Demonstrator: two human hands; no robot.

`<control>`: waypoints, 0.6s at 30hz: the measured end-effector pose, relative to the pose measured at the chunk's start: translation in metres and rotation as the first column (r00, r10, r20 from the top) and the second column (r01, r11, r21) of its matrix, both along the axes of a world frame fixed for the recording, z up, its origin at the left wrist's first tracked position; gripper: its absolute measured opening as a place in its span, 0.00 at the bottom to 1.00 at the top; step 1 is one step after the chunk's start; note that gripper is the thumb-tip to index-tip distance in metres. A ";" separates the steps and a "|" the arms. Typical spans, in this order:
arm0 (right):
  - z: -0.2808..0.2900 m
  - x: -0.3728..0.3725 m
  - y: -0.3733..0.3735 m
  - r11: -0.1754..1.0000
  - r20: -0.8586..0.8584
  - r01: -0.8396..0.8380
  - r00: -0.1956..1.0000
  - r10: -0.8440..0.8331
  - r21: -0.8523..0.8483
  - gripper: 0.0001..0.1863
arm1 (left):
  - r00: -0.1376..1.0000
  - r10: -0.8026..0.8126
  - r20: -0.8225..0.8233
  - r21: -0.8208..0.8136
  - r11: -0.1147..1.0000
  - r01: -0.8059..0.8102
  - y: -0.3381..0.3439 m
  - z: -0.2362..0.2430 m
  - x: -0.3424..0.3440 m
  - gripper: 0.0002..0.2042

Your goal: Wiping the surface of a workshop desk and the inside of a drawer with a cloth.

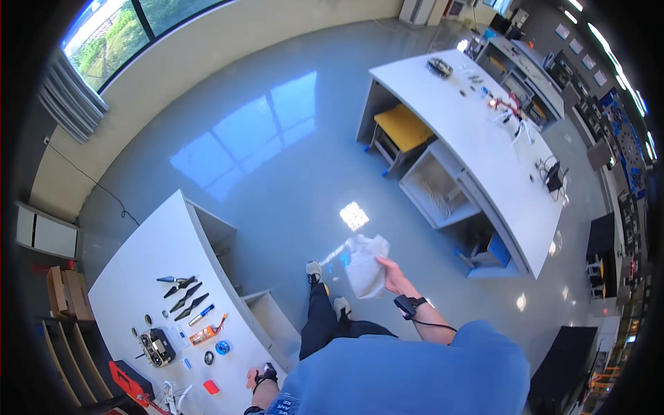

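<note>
My right hand [395, 276] is closed on the edge of a crumpled whitish cloth [365, 268], which hangs above the floor in front of my legs. My left hand [254, 377] is low at the near edge of the white table [149, 252] on the left; its fingers are too small to make out. Nearest to it on the tabletop is a small red piece [211, 386]. Farther up lie a black ring [209, 357], a blue spool-like disc [222, 347], an orange battery pack [203, 336] and several dark propeller blades [185, 296].
A remote controller [158, 348] and a red-and-black case [130, 382] are at the left table's far side. Another white table [443, 90] stands at the right, with a yellow-topped stool [403, 128] beneath it. Grey floor [297, 187] lies between the tables.
</note>
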State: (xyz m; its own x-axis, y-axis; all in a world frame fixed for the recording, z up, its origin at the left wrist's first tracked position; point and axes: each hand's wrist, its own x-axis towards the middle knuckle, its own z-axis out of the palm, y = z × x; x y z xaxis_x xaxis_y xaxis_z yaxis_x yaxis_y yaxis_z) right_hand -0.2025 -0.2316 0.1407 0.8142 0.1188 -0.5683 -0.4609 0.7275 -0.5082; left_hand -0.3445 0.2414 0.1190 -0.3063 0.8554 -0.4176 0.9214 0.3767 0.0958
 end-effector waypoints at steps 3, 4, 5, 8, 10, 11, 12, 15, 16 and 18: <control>0.025 0.022 -0.034 0.979 0.129 0.179 0.978 -0.167 -0.092 0.35 | 0.983 -0.170 0.074 -0.068 0.982 0.175 0.012 -0.031 0.017 0.20; 0.018 0.032 -0.048 0.967 0.115 0.247 0.964 -0.238 -0.067 0.37 | 0.963 -0.244 0.111 -0.090 0.963 0.254 0.012 -0.041 0.033 0.19; 0.019 0.044 -0.057 0.957 0.137 0.287 0.951 -0.278 -0.050 0.34 | 0.937 -0.316 0.149 -0.109 0.937 0.333 0.011 -0.054 0.050 0.19; 0.027 0.089 -0.061 0.934 0.175 0.356 0.921 -0.347 -0.026 0.32 | 0.837 -0.475 0.272 -0.158 0.836 0.526 0.004 -0.078 0.111 0.17; 0.036 0.117 -0.059 0.903 0.228 0.430 0.882 -0.413 -0.027 0.31 | 0.761 -0.546 0.350 -0.182 0.757 0.627 -0.003 -0.087 0.163 0.16; 0.039 0.128 -0.059 0.894 0.211 0.446 0.878 -0.430 -0.031 0.31 | 0.731 -0.564 0.383 -0.192 0.726 0.661 -0.010 -0.088 0.192 0.16; 0.044 0.137 -0.061 0.870 0.244 0.492 0.849 -0.468 -0.041 0.30 | 0.690 -0.588 0.421 -0.206 0.679 0.705 -0.022 -0.087 0.229 0.15; 0.056 0.169 -0.066 0.841 0.286 0.520 0.837 -0.466 -0.152 0.29 | 0.624 -0.585 0.518 -0.246 0.596 0.764 -0.054 -0.090 0.301 0.14; 0.057 0.172 -0.072 0.812 0.303 0.526 0.840 -0.449 -0.254 0.29 | 0.597 -0.590 0.544 -0.256 0.561 0.787 -0.067 -0.090 0.329 0.14; 0.053 0.183 -0.083 0.740 0.267 0.484 0.875 -0.403 -0.467 0.29 | 0.565 -0.588 0.578 -0.270 0.515 0.813 -0.091 -0.091 0.373 0.13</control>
